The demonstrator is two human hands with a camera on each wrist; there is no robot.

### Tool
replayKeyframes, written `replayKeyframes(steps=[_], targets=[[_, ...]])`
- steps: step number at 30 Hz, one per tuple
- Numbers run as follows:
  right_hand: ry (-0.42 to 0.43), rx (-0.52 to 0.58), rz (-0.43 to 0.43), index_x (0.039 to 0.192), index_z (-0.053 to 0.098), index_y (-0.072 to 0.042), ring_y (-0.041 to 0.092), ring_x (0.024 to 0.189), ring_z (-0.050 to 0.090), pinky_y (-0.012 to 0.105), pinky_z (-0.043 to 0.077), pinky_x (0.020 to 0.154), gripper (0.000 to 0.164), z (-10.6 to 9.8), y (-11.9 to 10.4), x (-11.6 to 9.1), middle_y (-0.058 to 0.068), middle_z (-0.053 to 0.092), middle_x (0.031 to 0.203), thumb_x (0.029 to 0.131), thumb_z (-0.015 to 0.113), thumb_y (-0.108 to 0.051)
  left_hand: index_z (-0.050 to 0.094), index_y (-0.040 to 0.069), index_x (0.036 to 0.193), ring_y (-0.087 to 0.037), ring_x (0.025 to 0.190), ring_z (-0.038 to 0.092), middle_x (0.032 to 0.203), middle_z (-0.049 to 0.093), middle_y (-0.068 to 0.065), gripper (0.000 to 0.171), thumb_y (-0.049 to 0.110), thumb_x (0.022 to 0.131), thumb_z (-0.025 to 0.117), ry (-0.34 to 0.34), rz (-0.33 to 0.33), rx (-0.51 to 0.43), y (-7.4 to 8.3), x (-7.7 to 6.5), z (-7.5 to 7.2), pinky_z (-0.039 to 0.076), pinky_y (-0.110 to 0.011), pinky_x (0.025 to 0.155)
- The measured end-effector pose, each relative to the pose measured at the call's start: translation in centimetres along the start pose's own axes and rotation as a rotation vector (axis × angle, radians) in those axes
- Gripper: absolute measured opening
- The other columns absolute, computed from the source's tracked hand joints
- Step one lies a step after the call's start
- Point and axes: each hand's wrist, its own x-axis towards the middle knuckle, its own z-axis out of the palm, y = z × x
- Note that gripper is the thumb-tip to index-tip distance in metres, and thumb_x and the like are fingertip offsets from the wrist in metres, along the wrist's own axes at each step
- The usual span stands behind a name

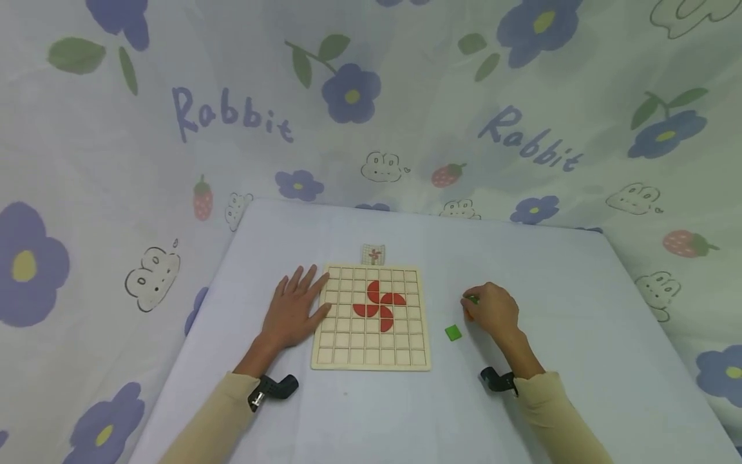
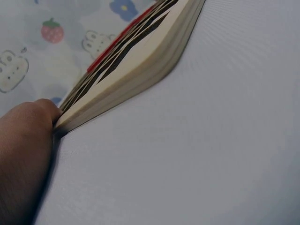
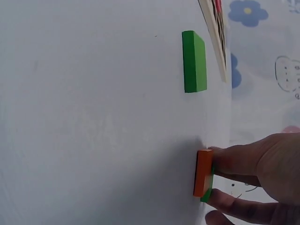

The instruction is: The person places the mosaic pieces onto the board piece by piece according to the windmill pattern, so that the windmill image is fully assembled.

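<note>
My left hand point(image 1: 292, 314) lies with its fingers spread, thumb and fingertip touching the left edge of a pale wooden grid board point(image 1: 341, 356). Red quarter-round pieces point(image 1: 366, 310) sit in the board's middle cells in a pinwheel shape. To the board's right, my right hand point(image 1: 493, 309) pinches a small green tile point(image 3: 209, 188) between thumb and finger, low over the table. An orange tile point(image 3: 203, 173) is right beside it and partly hides it in the right wrist view. Another green square tile point(image 1: 453, 332) lies between that hand and the board.
A small pattern card point(image 1: 373, 254) with a red pinwheel stands or lies behind the board's far edge; which, I cannot tell. White cloth covers the table point(image 1: 382, 419). A curtain point(image 1: 406, 96) printed with flowers and rabbits hangs behind.
</note>
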Motion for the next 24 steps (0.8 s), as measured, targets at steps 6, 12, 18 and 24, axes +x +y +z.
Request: replayKeyframes(steps=[6, 12, 18, 24], targets=[[0.065, -0.001, -0.043, 0.094, 0.076, 0.000, 0.019, 0.054, 0.056, 0.030, 0.042, 0.040, 0.019, 0.4, 0.1, 0.0, 0.013, 0.071, 0.080, 0.081, 0.072, -0.014, 0.034, 0.019, 0.155, -0.036, 0.147, 0.015, 0.160, 0.026, -0.012, 0.068, 0.054, 0.097, 0.045, 0.007, 0.008, 0.001, 0.1, -0.2, -0.1, 0.011, -0.056, 0.116], [0.260, -0.081, -0.205, 0.079, 0.075, -0.001, 0.024, 0.050, 0.056, 0.039, 0.044, 0.048, 0.008, 1.1, 0.1, 0.8, 0.010, 0.067, 0.065, 0.073, 0.073, -0.006, 0.033, 0.021, 0.155, -0.035, 0.147, 0.014, 0.160, 0.025, -0.012, 0.068, 0.054, 0.097, 0.045, 0.007, 0.001, 0.011, 0.0, -0.1, -0.1, 0.010, -0.055, 0.116], [0.046, 0.017, -0.141, 0.092, 0.077, -0.007, 0.033, 0.083, 0.062, 0.048, 0.050, 0.069, 0.016, -0.1, -0.8, -0.3, 0.011, 0.071, 0.092, 0.079, 0.080, -0.017, 0.032, 0.021, 0.156, -0.035, 0.148, 0.012, 0.160, 0.023, -0.012, 0.068, 0.054, 0.097, 0.044, -0.007, 0.002, 0.006, 0.2, -0.1, 0.3, 0.009, -0.055, 0.116], [-0.265, 0.110, -0.286, 0.096, 0.078, -0.016, 0.022, 0.100, 0.061, 0.045, 0.049, 0.089, 0.026, -0.2, -2.1, -2.4, -0.005, 0.070, 0.101, 0.073, 0.088, -0.018, 0.032, 0.021, 0.156, -0.036, 0.147, 0.014, 0.160, 0.025, -0.012, 0.068, 0.054, 0.097, 0.044, 0.003, 0.002, 0.022, -0.1, 0.0, 0.2, 0.011, -0.056, 0.116]])
